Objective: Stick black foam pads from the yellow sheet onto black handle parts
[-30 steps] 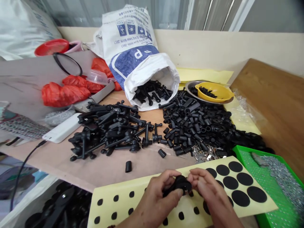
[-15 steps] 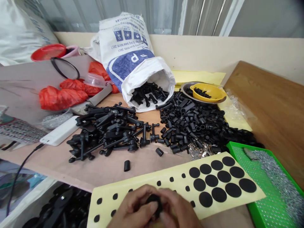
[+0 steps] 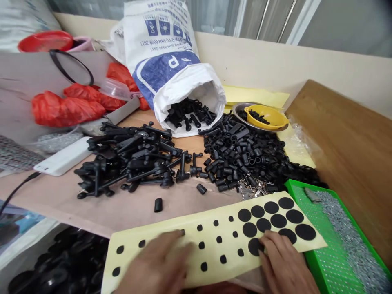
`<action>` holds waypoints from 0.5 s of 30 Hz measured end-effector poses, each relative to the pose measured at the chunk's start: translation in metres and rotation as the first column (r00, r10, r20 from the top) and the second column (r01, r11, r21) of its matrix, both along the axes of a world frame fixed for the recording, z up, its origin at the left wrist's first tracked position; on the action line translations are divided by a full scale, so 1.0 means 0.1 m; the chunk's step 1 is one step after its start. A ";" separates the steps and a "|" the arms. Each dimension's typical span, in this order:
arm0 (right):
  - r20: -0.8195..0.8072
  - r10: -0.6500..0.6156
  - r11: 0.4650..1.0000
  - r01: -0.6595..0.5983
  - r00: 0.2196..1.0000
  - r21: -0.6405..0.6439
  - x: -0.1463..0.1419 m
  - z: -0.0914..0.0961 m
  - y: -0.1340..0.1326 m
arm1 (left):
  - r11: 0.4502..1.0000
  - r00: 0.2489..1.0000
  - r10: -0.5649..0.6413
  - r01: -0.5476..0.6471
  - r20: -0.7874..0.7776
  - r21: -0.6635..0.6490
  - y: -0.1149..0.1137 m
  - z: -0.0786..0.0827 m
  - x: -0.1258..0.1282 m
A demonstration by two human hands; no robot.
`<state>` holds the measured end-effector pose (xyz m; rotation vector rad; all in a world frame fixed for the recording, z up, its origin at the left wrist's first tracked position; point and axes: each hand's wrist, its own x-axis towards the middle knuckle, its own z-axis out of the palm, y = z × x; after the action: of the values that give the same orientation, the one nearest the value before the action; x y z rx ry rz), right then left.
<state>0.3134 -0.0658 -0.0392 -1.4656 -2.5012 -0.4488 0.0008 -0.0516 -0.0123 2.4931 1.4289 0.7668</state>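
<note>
A yellow backing sheet [image 3: 171,220] lies at the table's front with black stickers, small ones on the left and large round ones on the right. My left hand [image 3: 156,261], blurred by motion, is over the small stickers with finger and thumb apart. At the lower large round sticker [image 3: 255,247], the fingertips of my right hand [image 3: 284,261] close on its right edge and cover part of the sheet. No black round part shows in either hand.
Black arm-like parts [image 3: 131,159] and short black tubes [image 3: 226,167] lie in heaps behind the sheet. A white sack [image 3: 190,77] spills more parts. A green tray [image 3: 309,249] of metal pieces stands right, a white device [image 3: 61,157] left, a yellow bowl [image 3: 275,118] behind.
My hands have parted from around a black round part, which is now out of sight. My left hand went left over the sheet, my right hand right to the large stickers. The camera view shifted.
</note>
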 end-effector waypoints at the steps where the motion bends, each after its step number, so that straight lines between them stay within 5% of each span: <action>1: 0.001 -0.012 1.000 0.012 1.000 -0.018 -0.01 -0.06 -0.01 | 0.992 0.992 -0.116 0.118 -0.047 0.035 0.01 0.00 0.17; 7: -0.082 0.027 1.000 -0.026 0.996 0.012 -0.14 -0.09 -0.02 | 0.916 0.900 -0.378 0.398 -0.218 0.053 0.22 -0.14 1.02; 15: -0.229 0.027 0.989 -0.059 0.973 -0.133 -0.19 0.08 -0.01 | 0.912 0.900 -0.384 0.404 -0.207 0.063 0.24 -0.23 0.98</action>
<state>0.2941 -0.0666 -0.0316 -1.4178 -2.4168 -0.0937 0.0987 -0.0279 -0.0349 2.8692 0.8900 0.5452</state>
